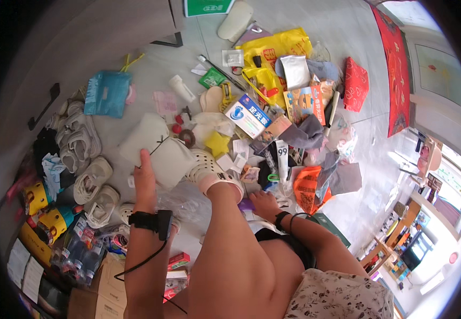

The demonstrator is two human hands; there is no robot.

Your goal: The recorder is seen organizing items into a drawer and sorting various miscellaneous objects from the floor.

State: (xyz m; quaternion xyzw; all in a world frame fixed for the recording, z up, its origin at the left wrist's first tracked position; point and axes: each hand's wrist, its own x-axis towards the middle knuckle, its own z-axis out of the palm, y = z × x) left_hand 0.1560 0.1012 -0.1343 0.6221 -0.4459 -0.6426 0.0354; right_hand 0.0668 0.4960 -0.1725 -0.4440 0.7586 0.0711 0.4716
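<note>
My left hand (145,183) is closed on the edge of a soft white pad-like thing (153,143), with a thin black cord tied across it. The thumb lies on top; the other fingers are mostly hidden. My right hand (265,205) reaches down to the floor with fingers apart, beside a small purple thing (246,205). It seems to hold nothing. Between my hands, my foot wears a pale clog (202,166) with holes. A white tube (282,159) and an orange packet (311,187) lie near my right hand.
A pile of small goods covers the floor ahead: a blue and white box (248,115), a yellow bag (289,43), a yellow star (217,142), a roll of tape (187,138). Shoes (93,179) and a teal bag (107,94) line the left; a cardboard box (108,284) stands nearer.
</note>
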